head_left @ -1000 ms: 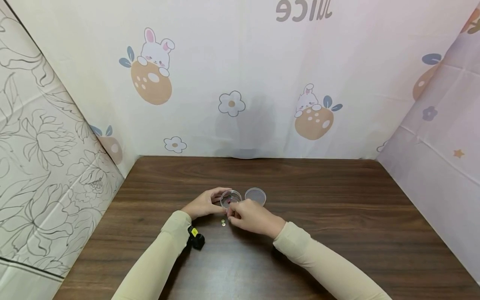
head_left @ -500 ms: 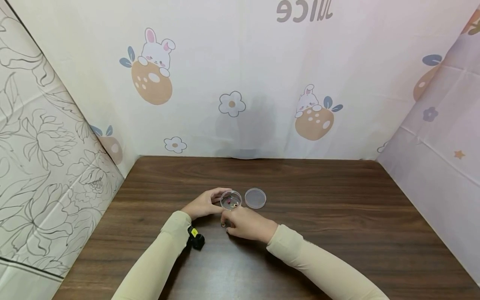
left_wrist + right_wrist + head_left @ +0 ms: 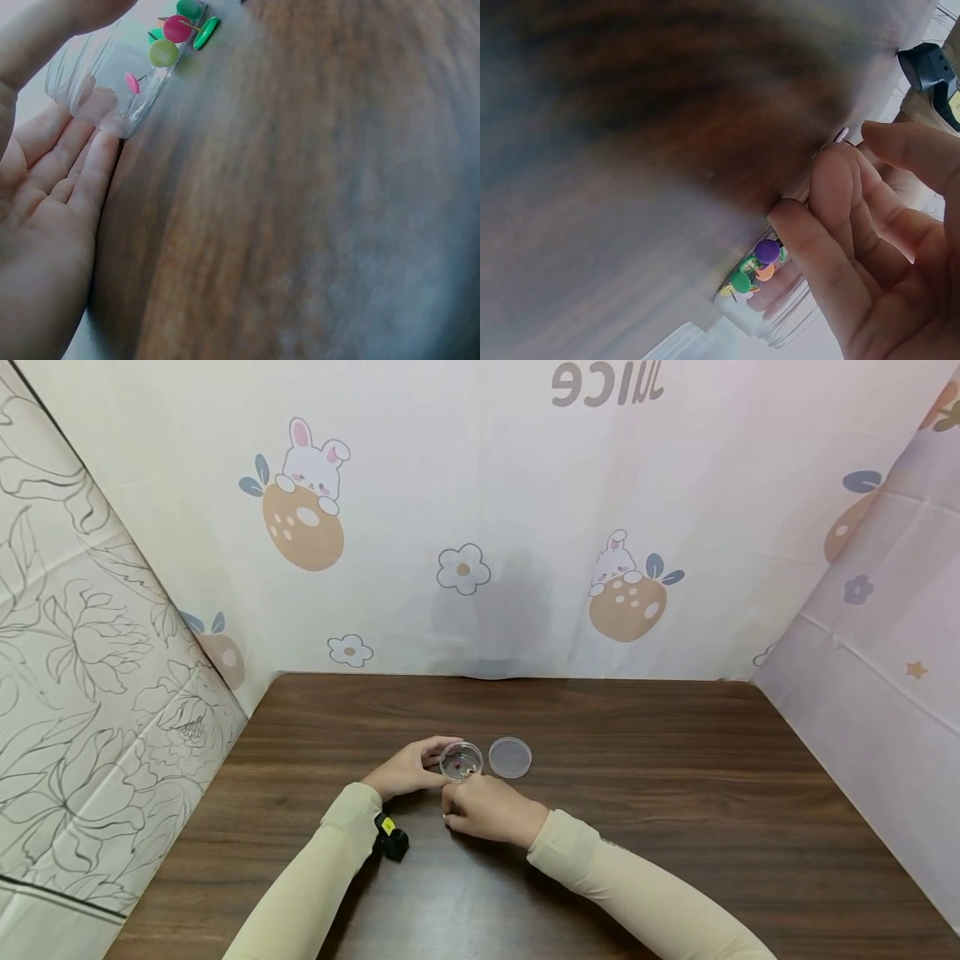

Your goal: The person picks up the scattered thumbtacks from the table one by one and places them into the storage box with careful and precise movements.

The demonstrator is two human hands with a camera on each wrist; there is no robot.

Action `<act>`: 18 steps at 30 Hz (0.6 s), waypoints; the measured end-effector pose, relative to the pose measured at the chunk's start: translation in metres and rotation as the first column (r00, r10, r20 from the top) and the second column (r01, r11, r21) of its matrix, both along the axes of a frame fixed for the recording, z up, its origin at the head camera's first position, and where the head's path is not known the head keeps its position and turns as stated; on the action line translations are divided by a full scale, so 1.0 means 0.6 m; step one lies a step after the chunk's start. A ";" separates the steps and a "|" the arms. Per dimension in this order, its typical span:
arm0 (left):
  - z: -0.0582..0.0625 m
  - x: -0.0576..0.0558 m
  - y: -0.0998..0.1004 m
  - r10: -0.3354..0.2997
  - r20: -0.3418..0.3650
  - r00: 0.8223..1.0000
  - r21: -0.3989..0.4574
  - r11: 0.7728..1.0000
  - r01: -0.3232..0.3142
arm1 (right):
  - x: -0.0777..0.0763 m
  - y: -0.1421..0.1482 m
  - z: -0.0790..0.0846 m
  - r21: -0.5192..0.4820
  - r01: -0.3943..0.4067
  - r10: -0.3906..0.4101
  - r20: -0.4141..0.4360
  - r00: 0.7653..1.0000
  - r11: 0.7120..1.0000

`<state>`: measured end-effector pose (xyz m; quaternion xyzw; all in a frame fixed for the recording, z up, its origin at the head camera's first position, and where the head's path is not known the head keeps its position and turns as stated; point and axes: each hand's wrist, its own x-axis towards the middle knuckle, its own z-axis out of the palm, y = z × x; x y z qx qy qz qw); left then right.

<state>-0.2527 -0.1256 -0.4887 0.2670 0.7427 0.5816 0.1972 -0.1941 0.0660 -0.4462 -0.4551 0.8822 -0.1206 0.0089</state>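
Observation:
In the head view, my left hand [image 3: 407, 768] holds a small clear round container [image 3: 461, 762], thumb on one side and fingers on the other. Several colourful thumbtacks [image 3: 163, 52] lie inside it, green, pink and red among them; the right wrist view also shows a purple thumbtack [image 3: 767, 251]. Just in front of the container, my right hand [image 3: 486, 810] is low at the table with curled fingers. Between its thumb and index finger it pinches a pale lilac thumbtack [image 3: 842, 134], partly hidden by the fingertips.
A clear round lid [image 3: 510, 757] lies flat on the brown wooden table [image 3: 675, 793], right of the container. A black wrist camera [image 3: 393, 839] sits at the left cuff. Printed cloth [image 3: 525, 485] hangs behind the table.
My right hand has moved from over the container down and left to the loose thumbtacks on the table, and its fingers have closed in. The left hand and container stay in place.

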 end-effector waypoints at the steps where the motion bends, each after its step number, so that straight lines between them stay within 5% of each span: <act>1: 0.005 0.003 0.000 -0.003 0.002 1.000 0.002 1.000 0.003 | 0.000 -0.001 0.000 0.000 0.004 -0.004 -0.005 1.000 1.000; 10: 0.039 0.020 0.002 -0.010 0.004 1.000 -0.002 1.000 0.010 | 0.005 -0.007 0.002 0.013 0.041 -0.040 -0.077 0.996 0.999; 18: 0.010 0.004 0.000 -0.009 0.000 1.000 0.006 1.000 0.009 | 0.002 -0.006 0.001 0.022 0.035 -0.034 -0.047 0.998 0.999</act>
